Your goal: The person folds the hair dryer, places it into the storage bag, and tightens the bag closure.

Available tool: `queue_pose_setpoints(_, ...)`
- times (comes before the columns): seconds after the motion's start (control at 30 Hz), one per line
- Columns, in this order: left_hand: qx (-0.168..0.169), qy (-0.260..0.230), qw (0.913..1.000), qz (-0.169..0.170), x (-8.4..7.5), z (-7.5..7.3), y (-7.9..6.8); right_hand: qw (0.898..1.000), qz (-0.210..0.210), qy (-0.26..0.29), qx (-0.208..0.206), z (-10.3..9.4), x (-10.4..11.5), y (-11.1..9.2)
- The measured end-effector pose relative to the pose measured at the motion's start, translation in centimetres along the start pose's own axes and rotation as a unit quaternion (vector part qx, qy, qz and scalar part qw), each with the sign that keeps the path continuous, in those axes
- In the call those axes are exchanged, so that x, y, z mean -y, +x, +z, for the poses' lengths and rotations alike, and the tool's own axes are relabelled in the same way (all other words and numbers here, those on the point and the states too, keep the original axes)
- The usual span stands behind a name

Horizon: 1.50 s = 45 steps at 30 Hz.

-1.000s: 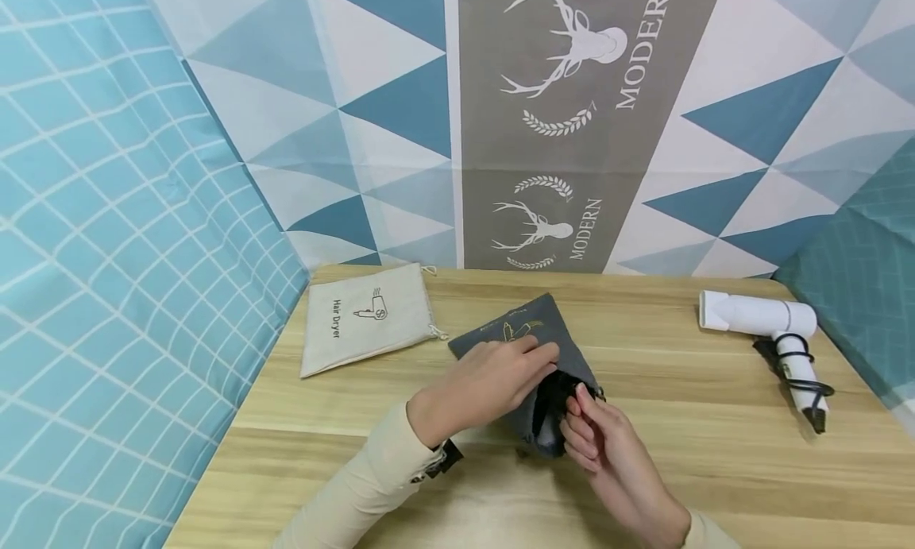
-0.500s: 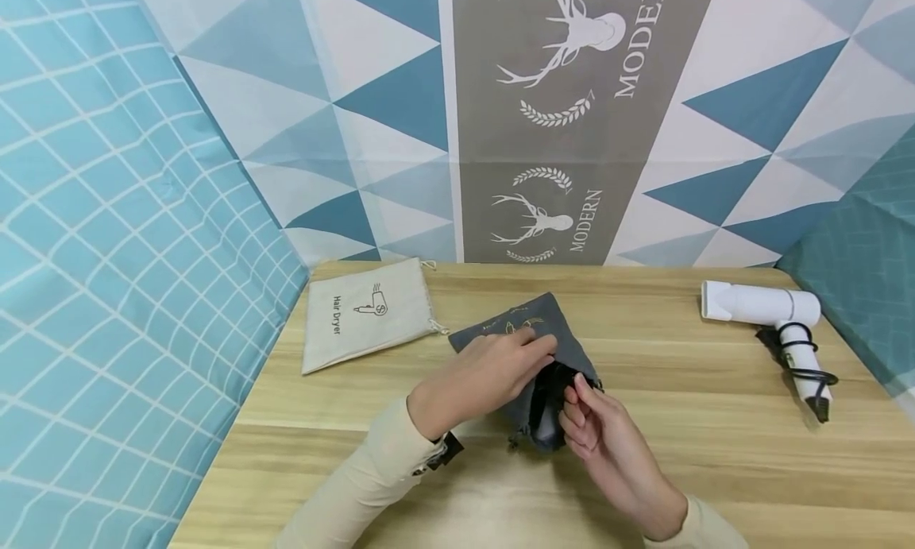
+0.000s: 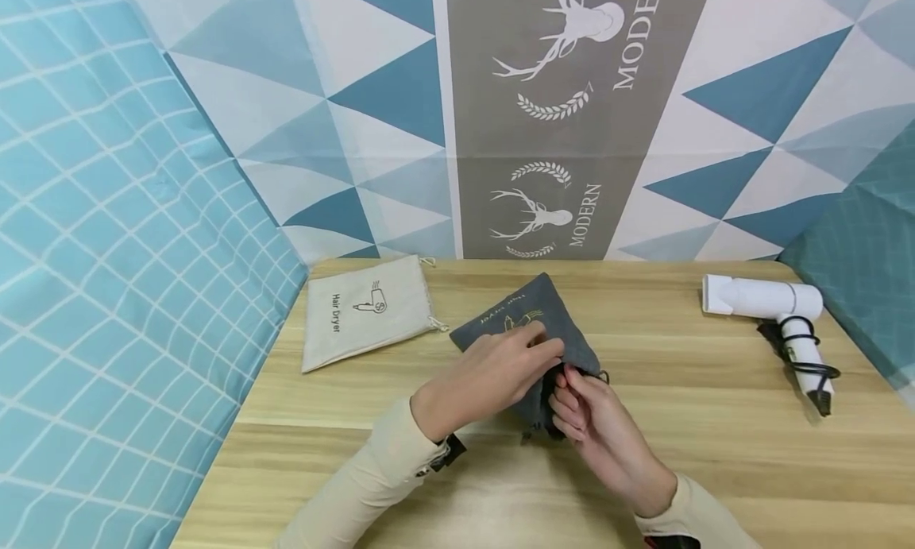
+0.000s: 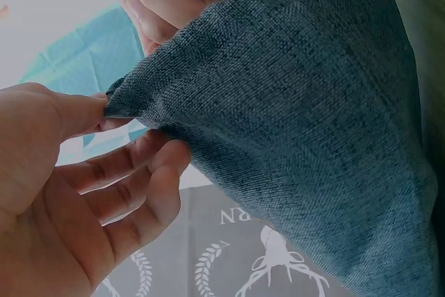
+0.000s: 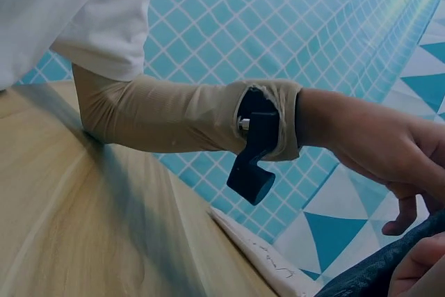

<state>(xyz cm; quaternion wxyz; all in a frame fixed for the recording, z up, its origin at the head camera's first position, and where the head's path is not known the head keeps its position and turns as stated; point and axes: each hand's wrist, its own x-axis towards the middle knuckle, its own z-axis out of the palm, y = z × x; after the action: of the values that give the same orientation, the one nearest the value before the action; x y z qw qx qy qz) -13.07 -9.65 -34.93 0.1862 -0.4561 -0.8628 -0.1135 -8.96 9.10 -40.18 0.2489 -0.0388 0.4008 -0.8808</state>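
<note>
A dark grey drawstring bag (image 3: pixel 565 326) with a yellow hair-dryer print lies at mid-table in the head view, its mouth toward the person. My left hand (image 3: pixel 493 374) pinches the rim of that mouth between thumb and fingers. In the left wrist view, the left hand (image 4: pixel 83 165) has a corner of the bag (image 4: pixel 299 116) in its pinch, the other fingers half bent. Opposite it, my right hand (image 3: pixel 600 430) grips the rim at the right with thumb and curled fingers. The bag's dark inside is mostly hidden behind the hands. A cord loop sticks out beside the right fingertips.
A cream drawstring bag (image 3: pixel 368 315) marked "Hair Dryer" lies at the back left of the wooden table (image 3: pixel 679 469). At the right, a white hair dryer (image 3: pixel 768 299) lies with its black cord wound round the handle. Patterned cloth walls (image 3: pixel 386 128) stand behind and beside the table.
The bag's mouth has narrowed as the right hand moved slightly left toward the left hand. Both hands keep their hold on the rim. The head view has tilted slightly.
</note>
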Motion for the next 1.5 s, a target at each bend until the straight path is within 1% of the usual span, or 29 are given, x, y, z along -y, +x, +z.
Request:
queue_pose_setpoints(0.07,-0.002,0.001,1.0000,0.001,0.1,-0.2,0.0,1.000,0.003,-0.001,-0.012,0.1,0.0,0.1)
queue_pose_setpoints(0.2,-0.012,0.003,0.9999,-0.009,0.5,-0.8,0.0,0.999,0.013,-0.013,-0.046,0.4,0.2,0.4)
queue_pose_setpoints(0.3,-0.016,-0.003,0.9997,-0.019,0.9,-1.3,0.0,0.998,0.023,-0.029,-0.054,0.5,0.4,0.5)
queue_pose_setpoints(0.4,-0.016,-0.017,0.9993,-0.029,1.3,-1.6,0.0,0.998,0.027,-0.043,-0.039,0.4,0.7,0.6)
queue_pose_setpoints(0.5,-0.014,-0.042,0.9984,-0.035,1.8,-1.7,-0.1,0.998,0.030,-0.056,-0.019,0.4,0.8,0.6)
queue_pose_setpoints(0.63,-0.009,-0.075,0.9968,-0.029,2.2,-1.5,-0.1,0.998,0.035,-0.057,0.012,0.3,1.0,0.6)
queue_pose_setpoints(0.7,-0.006,-0.086,0.9960,-0.022,2.2,-1.5,0.0,0.998,0.026,-0.046,0.024,0.2,1.1,0.7)
queue_pose_setpoints(0.77,0.006,-0.098,0.9950,-0.020,2.1,-1.5,0.0,0.998,0.015,-0.042,0.039,-0.1,1.3,0.8)
queue_pose_setpoints(0.9,0.041,-0.151,0.9874,-0.022,1.6,-1.6,-0.1,0.998,0.004,-0.029,0.058,-0.7,1.3,1.0)
queue_pose_setpoints(1.0,0.057,-0.198,0.9784,-0.016,1.5,-1.5,-0.1,0.997,0.004,-0.019,0.076,-1.0,1.0,1.1)
queue_pose_setpoints(1.17,0.044,-0.241,0.9696,-0.001,1.8,-1.3,-0.1,0.995,0.001,-0.010,0.098,-1.6,0.6,1.2)
queue_pose_setpoints(1.27,0.036,-0.254,0.9665,-0.001,2.0,-1.2,-0.1,0.994,0.000,-0.010,0.105,-1.8,0.5,1.3)
queue_pose_setpoints(1.37,0.044,-0.258,0.9652,-0.008,2.2,-1.0,-0.1,0.994,0.002,-0.002,0.109,-2.0,0.4,1.5)
queue_pose_setpoints(1.5,0.061,-0.238,0.9689,-0.030,2.2,-0.8,0.0,0.993,0.009,0.017,0.114,-2.2,0.4,1.8)
